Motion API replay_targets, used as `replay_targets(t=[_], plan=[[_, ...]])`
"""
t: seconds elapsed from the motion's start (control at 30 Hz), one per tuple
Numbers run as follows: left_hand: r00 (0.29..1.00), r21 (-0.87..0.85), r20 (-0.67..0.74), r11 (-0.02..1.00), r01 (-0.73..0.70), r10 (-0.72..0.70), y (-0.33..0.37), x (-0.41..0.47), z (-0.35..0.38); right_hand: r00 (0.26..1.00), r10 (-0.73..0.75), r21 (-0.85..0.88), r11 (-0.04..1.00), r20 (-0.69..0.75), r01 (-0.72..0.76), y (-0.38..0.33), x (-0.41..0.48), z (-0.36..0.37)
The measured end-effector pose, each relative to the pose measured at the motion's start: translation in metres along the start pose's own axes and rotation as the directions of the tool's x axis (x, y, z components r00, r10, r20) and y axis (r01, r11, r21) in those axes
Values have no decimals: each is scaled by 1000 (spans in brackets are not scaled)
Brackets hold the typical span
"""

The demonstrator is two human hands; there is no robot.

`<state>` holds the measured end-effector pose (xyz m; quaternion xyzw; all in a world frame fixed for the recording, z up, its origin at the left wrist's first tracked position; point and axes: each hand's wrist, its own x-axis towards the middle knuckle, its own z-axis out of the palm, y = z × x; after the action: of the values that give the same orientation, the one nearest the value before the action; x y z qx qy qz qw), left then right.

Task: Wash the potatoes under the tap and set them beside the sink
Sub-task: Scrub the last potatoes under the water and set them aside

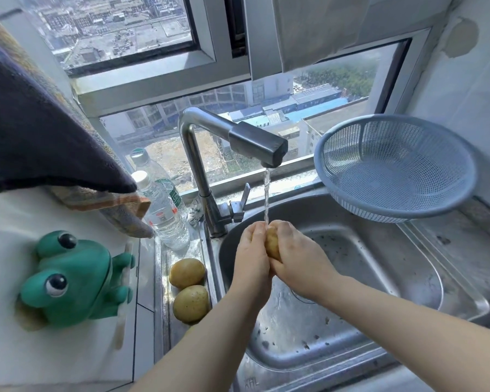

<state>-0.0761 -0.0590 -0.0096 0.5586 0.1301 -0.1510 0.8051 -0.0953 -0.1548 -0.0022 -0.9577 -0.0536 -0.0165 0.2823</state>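
A yellow-brown potato (272,244) is clasped between both hands over the steel sink (374,267). My left hand (252,250) wraps its left side and my right hand (294,250) its right side. Water streams from the steel tap (255,142) onto the potato's top. Most of the potato is hidden by the fingers. Two more potatoes lie on the sink's left ledge, one farther back (186,272) and one nearer (191,303), touching each other.
A blue plastic colander (393,168) leans at the sink's back right. Two clear water bottles (164,213) stand left of the tap. A green frog toy (74,278) sits on the white counter at left. Dark cloths (40,137) hang above it.
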Motion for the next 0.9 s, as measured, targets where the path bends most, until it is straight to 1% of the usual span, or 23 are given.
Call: replay_targets(t=[0.07, 0.13, 0.2, 0.27, 0.33, 0.43, 0.57, 0.6, 0.63, 0.67, 0.73, 0.77, 0.8, 0.83, 0.87, 0.9], plan=[[999, -24, -44, 1000, 0, -1, -1, 3, 4, 999, -35, -21, 999, -33, 34, 0, -1, 1], [997, -92, -47, 995, 49, -53, 0, 5, 6, 998, -56, 20, 998, -14, 56, 4, -1, -1], [986, -183, -21, 970, 158, -164, 5, 6, 6, 997, -69, 100, 993, 47, 64, 11, 0, -3], [956, -271, 41, 918, 290, -290, 13, 7, 5, 992, -81, 170, 983, 100, 64, 16, 0, -7], [935, -334, 92, 874, 352, -342, 19, 9, 3, 989, -97, 205, 976, 108, 73, 17, 1, -8], [932, -409, 137, 838, 361, -335, 21, 8, 3, 994, -86, 278, 959, 74, 62, 17, 4, -10], [962, -486, 121, 831, 272, -244, 19, 1, 4, 998, -44, 345, 938, 42, 27, 9, 9, -7], [968, -489, 123, 835, 251, -219, 18, 0, 5, 1000, -10, 373, 928, 22, 1, 6, 11, -5], [974, -485, 120, 844, 228, -194, 17, -1, 5, 999, 51, 439, 897, 5, -48, 2, 12, -4], [979, -474, 110, 856, 206, -174, 17, -2, 6, 990, 139, 547, 829, 6, -119, -2, 15, -2], [984, -436, 94, 883, 175, -148, 16, -5, 8, 947, 314, 761, 597, 71, -255, -11, 20, 0], [986, -404, 88, 900, 163, -139, 15, -6, 9, 917, 383, 822, 483, 114, -304, -15, 21, 2], [988, -365, 79, 919, 151, -131, 15, -8, 11, 888, 433, 858, 388, 152, -336, -18, 22, 3], [990, -328, 70, 935, 137, -121, 14, -9, 13, 865, 466, 879, 316, 185, -357, -20, 22, 3], [992, -302, 61, 946, 121, -107, 14, -11, 15, 853, 478, 890, 267, 210, -369, -22, 21, 3], [995, -278, 52, 955, 100, -89, 13, -11, 16, 851, 476, 896, 243, 223, -371, -24, 20, 3]])
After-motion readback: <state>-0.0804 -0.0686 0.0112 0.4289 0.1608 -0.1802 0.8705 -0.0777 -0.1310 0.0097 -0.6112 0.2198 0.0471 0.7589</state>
